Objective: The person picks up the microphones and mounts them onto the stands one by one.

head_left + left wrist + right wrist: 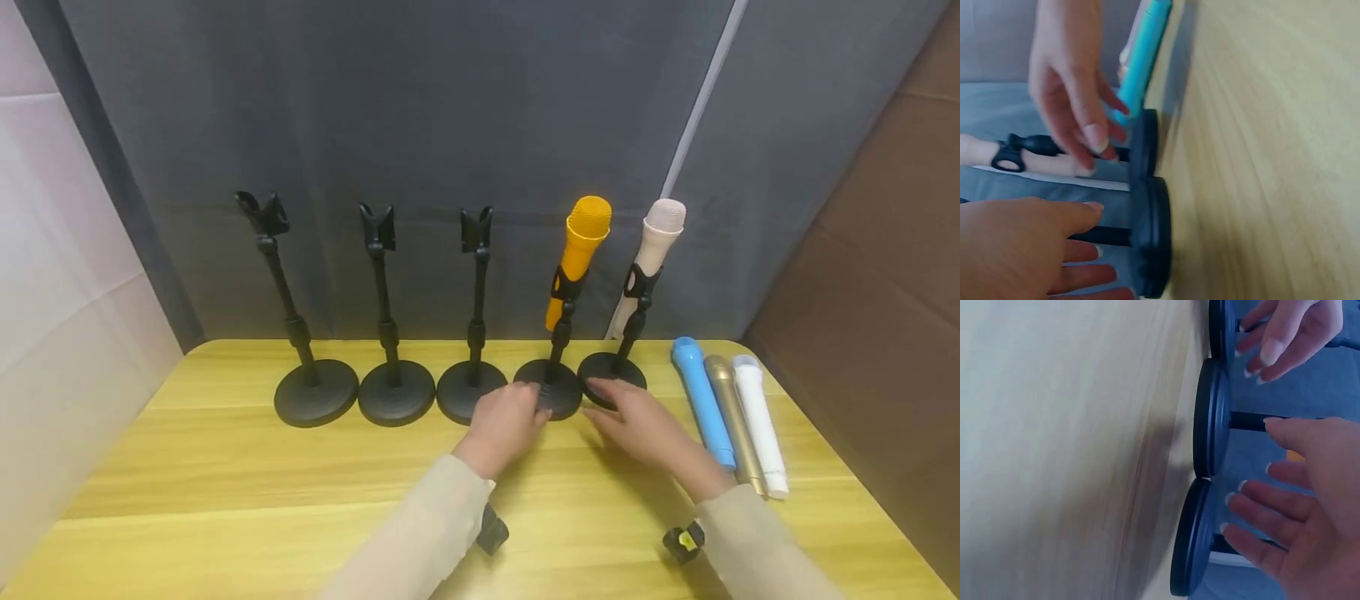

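Note:
My left hand point(504, 423) hovers at the base of the black stand point(561, 387) that carries a yellow microphone point(585, 235). Its fingers are loosely extended, with nothing between them. Just right of it, my right hand point(647, 423) reaches beside the round base of the stand point(611, 367) bearing a pale pink microphone point(660, 233). In the right wrist view, the right hand's fingers point(1266, 515) are spread and hold nothing. Both microphones sit tilted in their clips. Whether any fingertip touches a base, I cannot tell.
Left of these, several black stands in a row have bare clips, among them the middle stand point(472, 387) and the leftmost stand point(315, 392). On the table's right lie blue point(703, 404), gold point(735, 425) and white point(761, 425) microphones. A grey curtain point(412, 125) hangs behind.

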`<state>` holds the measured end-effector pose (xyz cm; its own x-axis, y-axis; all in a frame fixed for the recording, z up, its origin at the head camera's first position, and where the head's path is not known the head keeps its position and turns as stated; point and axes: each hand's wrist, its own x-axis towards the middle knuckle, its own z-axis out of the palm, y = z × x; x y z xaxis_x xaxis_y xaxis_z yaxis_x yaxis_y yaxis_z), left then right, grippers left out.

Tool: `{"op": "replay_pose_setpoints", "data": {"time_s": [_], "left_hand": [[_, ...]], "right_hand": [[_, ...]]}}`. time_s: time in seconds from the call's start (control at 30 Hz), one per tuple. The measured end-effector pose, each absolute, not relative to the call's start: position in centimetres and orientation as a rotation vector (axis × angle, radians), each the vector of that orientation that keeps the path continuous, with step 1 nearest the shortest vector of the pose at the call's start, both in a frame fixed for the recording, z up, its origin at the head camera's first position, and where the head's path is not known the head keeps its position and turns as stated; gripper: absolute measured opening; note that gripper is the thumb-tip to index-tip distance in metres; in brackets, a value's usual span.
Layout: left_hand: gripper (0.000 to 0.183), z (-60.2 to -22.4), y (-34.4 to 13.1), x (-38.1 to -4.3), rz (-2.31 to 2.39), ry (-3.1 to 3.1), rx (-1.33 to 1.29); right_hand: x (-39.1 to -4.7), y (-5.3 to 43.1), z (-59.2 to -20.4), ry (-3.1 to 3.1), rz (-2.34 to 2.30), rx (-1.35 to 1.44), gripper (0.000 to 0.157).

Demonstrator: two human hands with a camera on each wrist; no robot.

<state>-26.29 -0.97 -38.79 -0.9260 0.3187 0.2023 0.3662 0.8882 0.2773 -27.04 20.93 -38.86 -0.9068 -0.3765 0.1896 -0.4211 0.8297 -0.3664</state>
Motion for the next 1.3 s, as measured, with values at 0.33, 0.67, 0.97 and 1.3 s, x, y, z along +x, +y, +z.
{"op": "replay_pose_setpoints", "data": {"time_s": [0.33, 0.67, 0.97, 1.3], "left_hand": [[0.026, -34.9, -3.1, -24.1, -0.877, -2.437, -0.422], [0.031, -32.2, -6.0, -25.1, -1.028, -1.817, -0.326], [0.076, -32.5, -7.3, -25.9, -1.26, -2.392, -0.083], [0.076, -32.6, -6.8, -28.1, -1.53, -2.525, -0.127]], "right_hand": [[-24.8, 25.3, -36.8, -2.859, 0.65, 0.249, 0.053], [-26.2, 30.7, -37.6, -2.838, 0.607, -0.148, 0.074], [-27.3, 32.8, -38.9, -2.918, 0.59, -0.239, 0.089], [-28.9, 32.1, -39.2, -2.947, 0.392, -0.101, 0.075]]}}
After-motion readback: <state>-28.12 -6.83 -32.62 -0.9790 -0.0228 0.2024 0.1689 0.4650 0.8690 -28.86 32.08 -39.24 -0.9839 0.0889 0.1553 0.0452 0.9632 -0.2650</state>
